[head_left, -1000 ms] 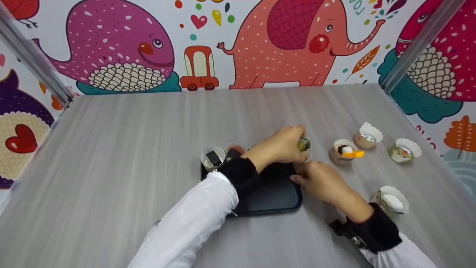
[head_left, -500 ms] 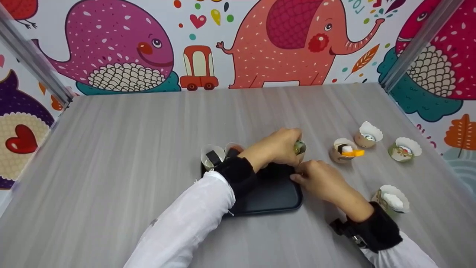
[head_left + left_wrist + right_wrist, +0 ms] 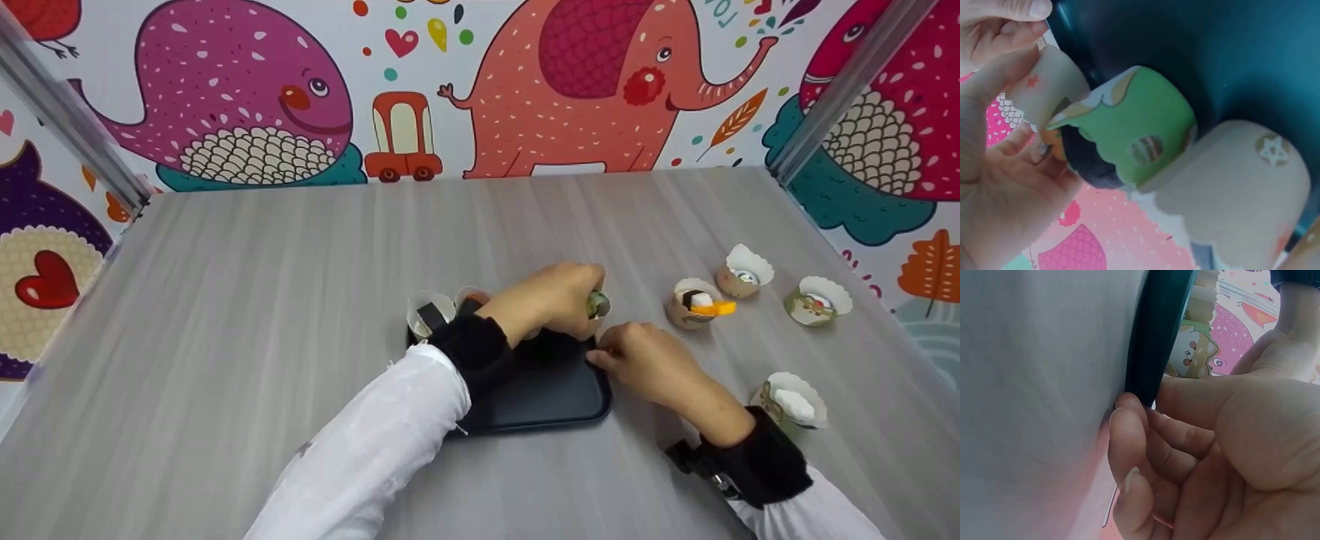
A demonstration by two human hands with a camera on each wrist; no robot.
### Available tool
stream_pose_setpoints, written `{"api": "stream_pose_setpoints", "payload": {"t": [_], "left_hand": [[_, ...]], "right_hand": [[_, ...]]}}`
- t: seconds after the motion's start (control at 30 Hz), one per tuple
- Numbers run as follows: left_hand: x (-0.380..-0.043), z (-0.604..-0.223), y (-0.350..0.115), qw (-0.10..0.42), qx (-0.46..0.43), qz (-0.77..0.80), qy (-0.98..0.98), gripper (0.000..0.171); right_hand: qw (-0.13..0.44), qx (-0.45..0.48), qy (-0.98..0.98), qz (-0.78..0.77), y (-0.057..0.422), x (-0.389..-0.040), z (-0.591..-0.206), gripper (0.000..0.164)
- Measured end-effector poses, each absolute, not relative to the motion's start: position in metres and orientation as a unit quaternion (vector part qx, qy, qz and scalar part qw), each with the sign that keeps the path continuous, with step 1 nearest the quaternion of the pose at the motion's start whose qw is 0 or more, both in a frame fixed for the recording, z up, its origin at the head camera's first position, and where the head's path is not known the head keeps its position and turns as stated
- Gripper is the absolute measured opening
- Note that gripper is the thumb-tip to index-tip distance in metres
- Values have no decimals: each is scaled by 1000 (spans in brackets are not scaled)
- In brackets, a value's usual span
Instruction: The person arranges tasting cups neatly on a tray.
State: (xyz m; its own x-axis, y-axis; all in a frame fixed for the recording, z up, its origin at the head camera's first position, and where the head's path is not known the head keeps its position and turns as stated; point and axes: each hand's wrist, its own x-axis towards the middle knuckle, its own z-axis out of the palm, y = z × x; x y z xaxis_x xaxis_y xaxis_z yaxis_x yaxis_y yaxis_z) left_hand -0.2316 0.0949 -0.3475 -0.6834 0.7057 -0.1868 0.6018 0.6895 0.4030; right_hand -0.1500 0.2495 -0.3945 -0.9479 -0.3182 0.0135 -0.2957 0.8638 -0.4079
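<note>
My left hand (image 3: pixel 559 298) grips a cream paper baking cup (image 3: pixel 1053 81) with green contents at the far right corner of the dark tray (image 3: pixel 547 394). Thumb and fingers lie on opposite sides of this cup, beside a green paper cup (image 3: pixel 1154 121) and a beige cup with a star (image 3: pixel 1230 191). These stand in a row along the tray's far side, partly hidden by my left arm in the head view. At the row's left end is a cup holding a black block (image 3: pixel 430 318). My right hand (image 3: pixel 654 365) pinches the tray's right rim between thumb and fingers.
Right of the tray stands a cup with white, black and orange food pieces (image 3: pixel 694 306). Behind it are two more cups, one pale (image 3: pixel 742 279) and one green-patterned (image 3: pixel 814 307). Another cup with a white piece (image 3: pixel 791 401) sits near my right wrist. Printed panels (image 3: pixel 420 67) border the table.
My left hand has shifted slightly left and nearer with the cup, closing in on the row along the tray. The right hand keeps its place at the rim.
</note>
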Motion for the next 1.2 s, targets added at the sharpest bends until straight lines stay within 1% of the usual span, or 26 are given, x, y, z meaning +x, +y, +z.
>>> {"api": "stream_pose_setpoints", "payload": {"t": [0.1, 0.33, 0.87, 1.2], "left_hand": [[-232, -349, 96, 170, 358, 143, 907, 31], [-233, -352, 97, 162, 358, 134, 910, 35], [-234, -349, 95, 189, 350, 129, 908, 37], [-233, -355, 95, 170, 359, 110, 911, 37]], "right_hand": [[29, -158, 965, -208, 250, -151, -395, 23], [30, -154, 966, -207, 250, -151, -396, 21], [25, -157, 966, -206, 251, -151, -396, 22], [28, -159, 965, -209, 250, -151, -397, 22]]}}
